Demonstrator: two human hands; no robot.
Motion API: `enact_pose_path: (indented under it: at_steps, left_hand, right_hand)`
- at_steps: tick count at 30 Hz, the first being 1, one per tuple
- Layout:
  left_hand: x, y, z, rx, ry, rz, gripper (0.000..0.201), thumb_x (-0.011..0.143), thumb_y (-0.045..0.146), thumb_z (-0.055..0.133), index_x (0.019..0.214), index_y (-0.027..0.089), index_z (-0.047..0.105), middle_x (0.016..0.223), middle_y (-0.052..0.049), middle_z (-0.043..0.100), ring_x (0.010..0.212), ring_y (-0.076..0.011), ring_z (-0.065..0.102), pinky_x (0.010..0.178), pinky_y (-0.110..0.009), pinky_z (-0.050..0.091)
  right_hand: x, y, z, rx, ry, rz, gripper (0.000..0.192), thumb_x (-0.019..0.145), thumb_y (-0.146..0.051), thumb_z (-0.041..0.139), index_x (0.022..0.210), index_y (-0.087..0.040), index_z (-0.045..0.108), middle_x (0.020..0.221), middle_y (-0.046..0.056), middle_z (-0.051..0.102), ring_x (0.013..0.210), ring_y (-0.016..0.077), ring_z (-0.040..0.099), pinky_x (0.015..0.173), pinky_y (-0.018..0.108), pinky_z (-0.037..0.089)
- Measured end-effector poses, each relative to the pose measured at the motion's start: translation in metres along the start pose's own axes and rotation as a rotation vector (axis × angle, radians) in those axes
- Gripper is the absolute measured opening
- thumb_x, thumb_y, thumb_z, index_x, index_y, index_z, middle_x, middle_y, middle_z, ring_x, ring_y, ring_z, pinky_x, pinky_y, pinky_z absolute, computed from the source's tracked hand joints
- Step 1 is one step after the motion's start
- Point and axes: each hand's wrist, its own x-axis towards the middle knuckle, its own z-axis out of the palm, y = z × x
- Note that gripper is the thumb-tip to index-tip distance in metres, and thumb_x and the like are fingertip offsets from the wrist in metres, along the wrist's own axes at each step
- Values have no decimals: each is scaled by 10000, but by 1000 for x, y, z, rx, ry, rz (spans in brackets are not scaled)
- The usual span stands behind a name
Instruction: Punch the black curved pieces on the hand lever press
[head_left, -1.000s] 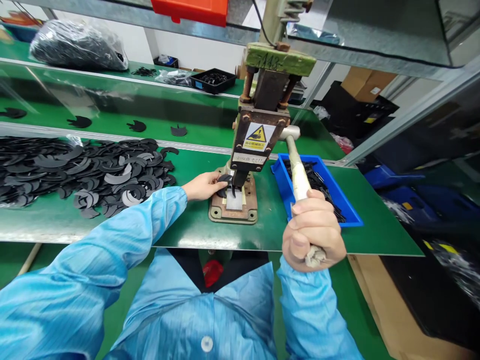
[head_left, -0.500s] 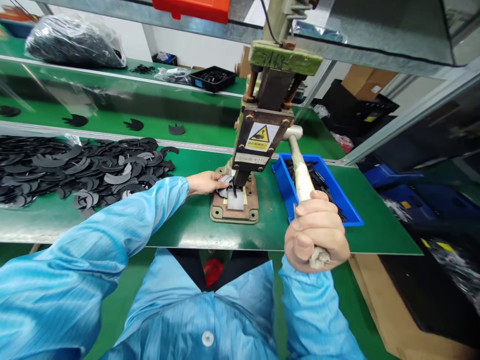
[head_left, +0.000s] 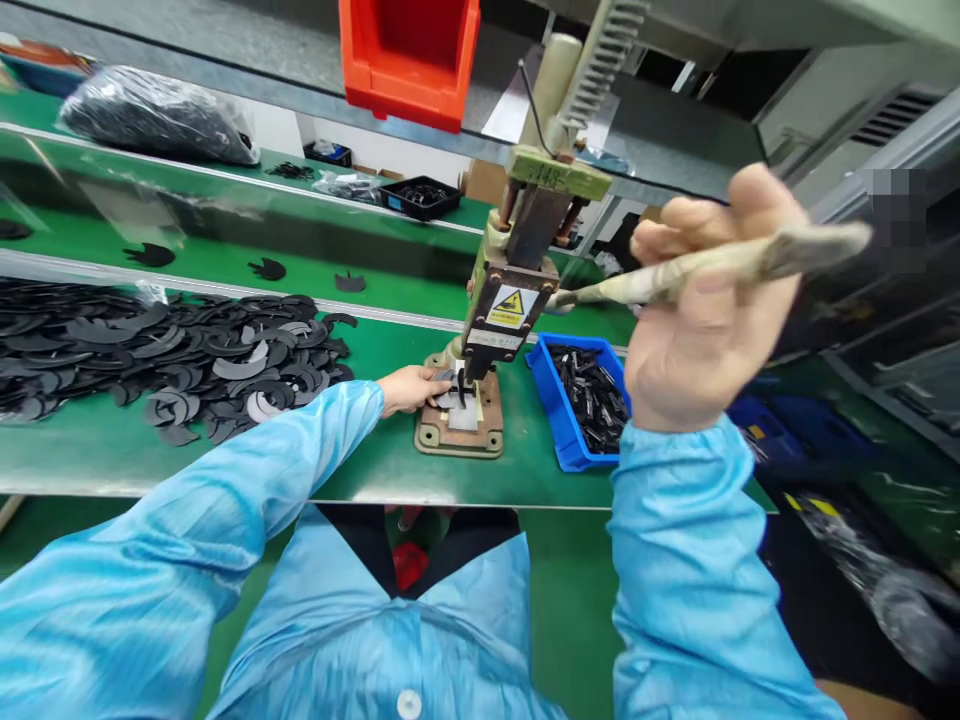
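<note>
My left hand (head_left: 409,388) is closed with its fingertips on a dark flat curved piece (head_left: 445,392), at the base (head_left: 489,420) of a hand press (head_left: 517,225). The piece lies beneath the press's dark ram, beside a pale metal plate (head_left: 463,412); the fingers and ram partly hide it. My right hand (head_left: 712,330) is raised at the right, wrapped loosely around the press's lever (head_left: 652,284), which is covered in worn, pale wrapping. The lever slants up toward me, its end sticking out past the hand.
Right of the press, a blue bin (head_left: 553,400) holds several thin black parts. A large pile of dark curved pieces (head_left: 172,360) covers the left of the green table. Overhead hangs a red bin (head_left: 409,95) by a shelf. A stuffed plastic bag (head_left: 161,115) lies at the back.
My right hand has swung the lever up, its grip loosening from a fist. My left hand stays by the press base with the curved piece. The view has tilted upward.
</note>
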Motion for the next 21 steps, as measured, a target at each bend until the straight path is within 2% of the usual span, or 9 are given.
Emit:
enact_pose_path:
  at_steps: [1, 3, 5, 8, 11, 13, 16, 19, 21]
  left_hand:
    - [-3, -1, -1, -22, -9, 21, 490, 747, 623, 862, 832, 217, 601, 579, 51, 514, 410, -64, 267, 462, -257, 135]
    - [-13, -2, -3, -64, -21, 72, 525, 755, 661, 842, 824, 215, 573, 578, 62, 479, 436, -71, 302, 456, -241, 168]
    - [-28, -1, -6, -91, -39, 136, 544, 765, 681, 825, 807, 214, 550, 571, 71, 447, 461, -76, 319, 457, -231, 199]
    - [-60, 2, -5, -113, -80, 250, 531, 800, 669, 805, 800, 206, 547, 582, 74, 441, 485, -74, 330, 465, -224, 230]
    - [-89, 3, 2, -147, -107, 328, 483, 853, 628, 778, 823, 193, 569, 604, 68, 483, 505, -77, 373, 480, -217, 283]
    - [-102, 1, 10, -162, -129, 349, 439, 892, 591, 754, 857, 180, 601, 636, 53, 533, 539, -88, 433, 504, -215, 332]
    - [-111, -7, 21, -150, -151, 397, 385, 938, 537, 719, 936, 156, 667, 775, 0, 642, 675, -125, 558, 608, -232, 440]
    - [-115, -11, 28, -104, -149, 436, 357, 956, 507, 704, 984, 150, 707, 864, -24, 670, 780, -155, 598, 695, -258, 491]
    - [-117, -9, 30, -112, -164, 422, 348, 944, 502, 717, 964, 156, 706, 854, -19, 664, 768, -150, 587, 680, -250, 483]
  right_hand:
    - [-7, 7, -3, -10, -7, 24, 497, 1011, -369, 579, 1476, -194, 554, 1374, 102, 652, 1303, 261, 683, 1125, 475, 516]
    - [-39, 20, -11, -54, 103, 55, 570, 965, -446, 670, 1472, -220, 542, 1479, 131, 582, 1402, 285, 617, 1179, 454, 508]
    - [-87, 28, -15, -150, 218, 243, 465, 979, -428, 662, 1398, -257, 559, 1375, 107, 625, 1283, 204, 656, 1141, 387, 538]
    - [-162, 25, -7, -143, 35, 496, 295, 930, -302, 734, 1198, -202, 660, 1070, 59, 721, 994, 148, 716, 969, 341, 615]
    - [-210, 12, 17, -56, -190, 693, 351, 901, -338, 768, 1218, -213, 687, 1045, 66, 779, 922, 161, 759, 870, 329, 651]
    - [-225, 5, 35, -6, -253, 765, 379, 886, -398, 783, 1214, -229, 697, 1077, 71, 791, 906, 170, 769, 851, 332, 658]
    - [-233, 0, 54, 20, -230, 804, 328, 881, -482, 777, 1073, -225, 706, 988, 52, 779, 848, 172, 749, 797, 322, 643]
    - [-240, -5, 61, -1, -168, 802, 291, 896, -489, 758, 928, -215, 664, 875, 26, 735, 804, 159, 714, 758, 297, 609]
    - [-245, -9, 62, -21, -150, 791, 279, 914, -474, 738, 901, -213, 640, 863, 22, 719, 800, 152, 701, 745, 284, 593]
